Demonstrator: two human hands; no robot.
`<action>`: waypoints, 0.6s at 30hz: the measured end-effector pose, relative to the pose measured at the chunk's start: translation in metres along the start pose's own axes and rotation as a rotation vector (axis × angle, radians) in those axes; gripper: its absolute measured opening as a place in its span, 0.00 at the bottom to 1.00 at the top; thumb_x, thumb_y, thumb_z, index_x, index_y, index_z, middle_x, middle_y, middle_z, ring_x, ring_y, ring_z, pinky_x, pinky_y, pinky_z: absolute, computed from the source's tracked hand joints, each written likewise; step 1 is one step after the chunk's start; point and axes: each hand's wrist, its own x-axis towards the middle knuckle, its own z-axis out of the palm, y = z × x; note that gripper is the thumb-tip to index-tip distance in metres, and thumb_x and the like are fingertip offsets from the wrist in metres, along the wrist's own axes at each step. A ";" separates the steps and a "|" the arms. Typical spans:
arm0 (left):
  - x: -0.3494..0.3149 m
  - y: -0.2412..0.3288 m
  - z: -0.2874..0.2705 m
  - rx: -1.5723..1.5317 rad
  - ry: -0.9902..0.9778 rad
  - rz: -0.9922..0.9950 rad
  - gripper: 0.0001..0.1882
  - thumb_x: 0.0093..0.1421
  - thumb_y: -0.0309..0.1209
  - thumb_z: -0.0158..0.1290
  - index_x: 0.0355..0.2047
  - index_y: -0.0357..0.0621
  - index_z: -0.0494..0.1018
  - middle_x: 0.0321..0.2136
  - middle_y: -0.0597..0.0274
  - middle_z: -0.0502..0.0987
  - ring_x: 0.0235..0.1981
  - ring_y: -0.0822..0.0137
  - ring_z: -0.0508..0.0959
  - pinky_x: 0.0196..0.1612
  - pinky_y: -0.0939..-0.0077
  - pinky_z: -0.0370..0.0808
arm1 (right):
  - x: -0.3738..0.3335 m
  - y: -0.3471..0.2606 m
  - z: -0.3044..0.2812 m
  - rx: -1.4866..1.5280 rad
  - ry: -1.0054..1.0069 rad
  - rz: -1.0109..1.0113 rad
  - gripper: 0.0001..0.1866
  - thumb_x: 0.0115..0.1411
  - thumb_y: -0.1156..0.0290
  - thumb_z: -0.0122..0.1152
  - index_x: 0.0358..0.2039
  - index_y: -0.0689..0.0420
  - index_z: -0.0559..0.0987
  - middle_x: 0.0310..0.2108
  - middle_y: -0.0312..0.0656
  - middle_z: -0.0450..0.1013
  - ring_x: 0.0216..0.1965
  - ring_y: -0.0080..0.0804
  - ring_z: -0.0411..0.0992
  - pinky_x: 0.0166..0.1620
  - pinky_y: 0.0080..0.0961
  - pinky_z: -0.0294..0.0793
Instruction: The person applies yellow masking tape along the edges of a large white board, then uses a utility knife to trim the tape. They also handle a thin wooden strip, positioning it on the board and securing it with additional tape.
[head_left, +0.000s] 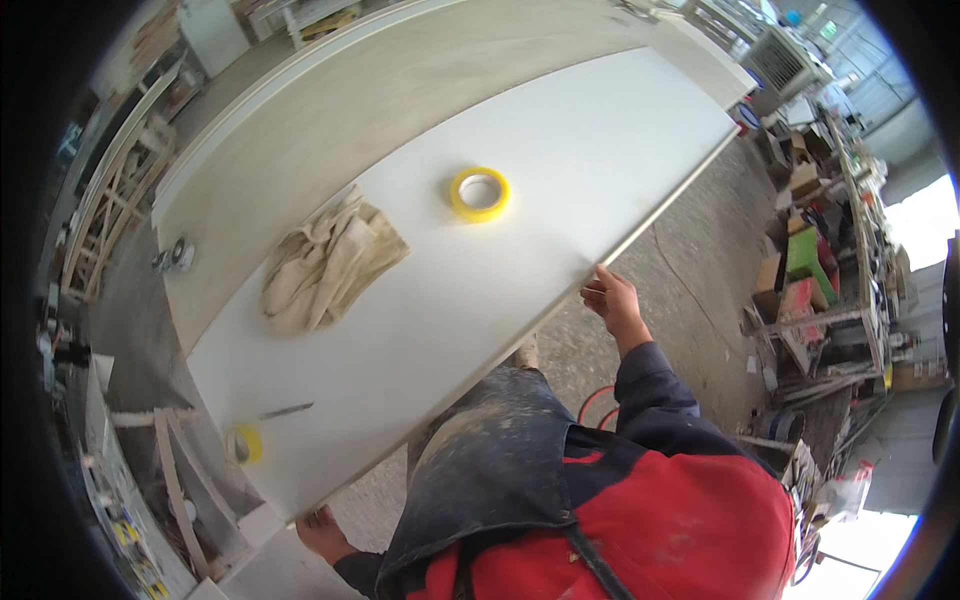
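A long white panel [560, 140] lies slantwise before me, with a thin pale strip along its near edge. My right hand [615, 303] pinches that edge near its middle, with thumb and fingertips on the strip. At the panel's near left corner, my left hand [325, 535] has its fingers curled against the edge; part of them is hidden. On the panel rest a crumpled beige cloth [335, 262] and a roll of yellow tape [480, 194]. A second yellow tape roll [245, 444] sits close to the left end, beside a thin dark blade-like tool [287, 410].
The panel lies on a larger dusty board [300, 160]. Wooden shelving [855, 310] with boxes and scraps stands on the right. A wooden frame [175, 480] is at lower left. Red hose [592, 402] and a thin cord [690, 285] cross the concrete floor.
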 end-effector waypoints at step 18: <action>-0.011 -0.006 0.026 -0.302 0.243 -0.076 0.21 0.75 0.39 0.46 0.60 0.35 0.66 0.57 0.52 0.72 0.60 0.51 0.73 0.60 0.42 0.70 | 0.052 0.024 -0.021 -0.012 -0.099 -0.027 0.13 0.74 0.58 0.58 0.47 0.52 0.83 0.34 0.32 0.82 0.32 0.26 0.78 0.32 0.24 0.73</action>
